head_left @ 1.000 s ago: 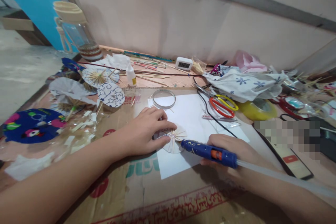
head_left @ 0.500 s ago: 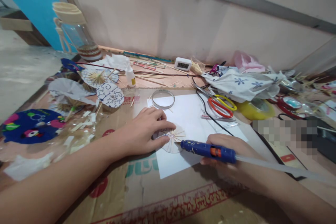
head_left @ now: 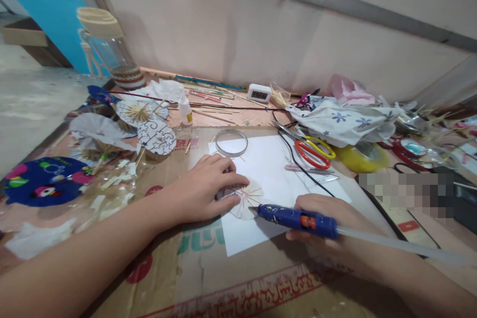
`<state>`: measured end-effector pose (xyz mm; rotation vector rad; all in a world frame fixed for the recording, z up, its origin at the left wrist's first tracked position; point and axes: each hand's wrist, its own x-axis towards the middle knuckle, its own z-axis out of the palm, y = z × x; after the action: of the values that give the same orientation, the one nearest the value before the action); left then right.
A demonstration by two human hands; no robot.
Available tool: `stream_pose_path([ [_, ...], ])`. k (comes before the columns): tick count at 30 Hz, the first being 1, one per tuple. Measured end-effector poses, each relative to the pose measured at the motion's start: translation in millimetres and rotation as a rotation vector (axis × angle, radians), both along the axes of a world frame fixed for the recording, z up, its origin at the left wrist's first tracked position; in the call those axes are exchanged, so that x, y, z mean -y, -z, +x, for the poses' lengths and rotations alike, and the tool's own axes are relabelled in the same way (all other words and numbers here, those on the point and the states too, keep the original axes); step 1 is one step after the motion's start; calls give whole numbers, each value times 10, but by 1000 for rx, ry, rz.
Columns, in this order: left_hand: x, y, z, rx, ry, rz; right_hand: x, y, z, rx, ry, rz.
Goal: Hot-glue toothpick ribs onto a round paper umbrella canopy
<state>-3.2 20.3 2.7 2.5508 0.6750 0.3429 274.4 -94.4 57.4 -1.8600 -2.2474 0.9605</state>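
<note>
My right hand (head_left: 316, 213) is wrapped round a blue hot glue gun (head_left: 294, 220), with a translucent glue stick (head_left: 391, 242) sticking out of its back end. The gun's nozzle points left, at the edge of a small round paper umbrella canopy (head_left: 246, 212) with thin wooden ribs spread from its centre. My left hand (head_left: 216, 184) pins the canopy's left side with thumb and fingers; its other fingers are curled and partly hidden. The canopy lies on white paper (head_left: 242, 241) over a cardboard sheet (head_left: 208, 278). A metal ring (head_left: 231, 143) lies just beyond my left hand.
Finished paper umbrellas (head_left: 156, 136) crowd the left, near a glass bottle (head_left: 112, 54). At the back stand a small glue bottle (head_left: 185, 109) and a white clock (head_left: 259, 93). Scissors (head_left: 313, 154), a black cord (head_left: 294, 156), yellow tape (head_left: 363, 157) and patterned cloth (head_left: 346, 119) lie right.
The glue gun and my right hand have shifted slightly right and down, its nozzle moving towards the canopy's rim. My left hand stays in place on the canopy.
</note>
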Motion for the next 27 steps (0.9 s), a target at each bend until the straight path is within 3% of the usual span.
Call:
stream_pose_path([
  [27, -7, 4, -5, -2, 3, 3, 1, -82, 58, -35, 1, -107],
])
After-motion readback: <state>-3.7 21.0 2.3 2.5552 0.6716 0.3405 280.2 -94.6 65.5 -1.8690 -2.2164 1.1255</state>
